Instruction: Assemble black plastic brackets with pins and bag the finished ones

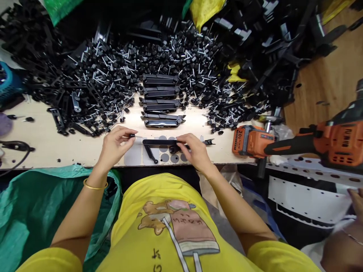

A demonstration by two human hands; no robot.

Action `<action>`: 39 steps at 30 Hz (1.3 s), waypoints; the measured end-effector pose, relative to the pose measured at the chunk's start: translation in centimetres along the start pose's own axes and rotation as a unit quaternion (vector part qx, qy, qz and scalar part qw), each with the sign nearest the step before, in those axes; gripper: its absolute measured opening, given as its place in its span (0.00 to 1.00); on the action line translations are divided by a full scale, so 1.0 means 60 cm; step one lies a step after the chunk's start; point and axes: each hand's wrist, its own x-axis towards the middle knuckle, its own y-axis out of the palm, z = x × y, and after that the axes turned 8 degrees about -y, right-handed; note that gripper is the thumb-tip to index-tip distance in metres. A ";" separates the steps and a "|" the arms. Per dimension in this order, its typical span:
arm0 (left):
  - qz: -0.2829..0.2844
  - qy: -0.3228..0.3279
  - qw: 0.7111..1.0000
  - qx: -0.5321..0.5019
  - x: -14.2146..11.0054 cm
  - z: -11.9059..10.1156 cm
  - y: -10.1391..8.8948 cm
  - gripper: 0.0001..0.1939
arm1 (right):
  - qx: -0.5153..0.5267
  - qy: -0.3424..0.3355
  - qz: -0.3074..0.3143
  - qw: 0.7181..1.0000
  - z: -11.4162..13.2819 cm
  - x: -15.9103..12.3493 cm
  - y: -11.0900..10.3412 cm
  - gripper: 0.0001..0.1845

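Between thumb and fingertips, my left hand [117, 145] pinches a black-headed screw [132, 135], its thin silver shaft pointing right toward a black hinged arm piece [159, 142]. A small gap seems to lie between the shaft tip and the arm's left end. My right hand [195, 150] is closed on the right end of that arm, hiding part of it. A second black bar [150, 152] slants down from the arm's left part. Under the arm lies a sheet with grey round pads [164, 157]. Several folded black arm assemblies [163, 102] are stacked in a column behind.
Heaps of black-headed screws [113, 68] cover the table's back, with black brackets [58, 120] at left. An orange cordless drill [253, 141] lies at right beside another orange tool [338, 141]. A green sack [36, 204] hangs open front left. Another person's arm [343, 241] shows at lower right.
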 end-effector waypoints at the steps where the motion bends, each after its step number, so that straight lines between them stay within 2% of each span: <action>1: 0.012 -0.005 1.000 -0.004 -0.005 -0.001 0.004 0.13 | -0.020 -0.029 0.024 0.999 0.003 0.003 -0.002 0.07; 3: 0.017 -0.009 1.000 0.009 -0.008 -0.001 0.012 0.13 | -0.042 -0.048 0.031 0.997 0.006 0.007 -0.003 0.07; 7: 0.001 0.005 0.998 0.070 -0.006 -0.004 0.023 0.12 | -0.079 -0.043 -0.004 0.996 0.004 0.006 0.001 0.06; 10: -0.013 0.054 0.989 0.135 -0.010 -0.016 0.032 0.11 | -0.085 -0.055 0.008 0.995 0.006 -0.001 0.006 0.06; 13: -0.006 0.107 0.976 0.187 -0.014 -0.027 0.040 0.11 | -0.077 -0.042 -0.020 0.996 0.008 -0.004 0.009 0.05; 18: -0.011 0.123 0.969 0.213 -0.015 -0.029 0.046 0.10 | -0.068 -0.045 -0.032 0.996 0.008 -0.002 0.014 0.05; 21: 0.024 0.141 0.967 0.209 -0.016 -0.027 0.050 0.10 | -0.073 -0.049 -0.030 0.996 0.004 -0.003 0.014 0.05; 23: 0.021 0.125 0.976 0.176 -0.014 -0.025 0.048 0.09 | -0.075 -0.047 -0.028 0.996 0.001 -0.004 0.013 0.05; 26: -0.014 0.064 0.993 0.103 -0.009 -0.020 0.036 0.10 | -0.077 -0.043 -0.036 0.995 -0.002 -0.005 0.013 0.05; 31: -0.007 -0.019 1.000 0.006 -0.010 -0.005 0.025 0.12 | -0.081 -0.059 -0.035 0.994 0.003 -0.006 0.015 0.06; 35: -0.028 -0.040 0.998 -0.046 -0.010 0.005 0.035 0.12 | -0.067 -0.054 -0.031 0.996 0.002 -0.005 0.012 0.06; 39: -0.026 -0.027 0.999 -0.025 -0.011 -0.002 0.044 0.12 | -0.064 -0.036 -0.025 0.997 0.000 -0.005 0.011 0.07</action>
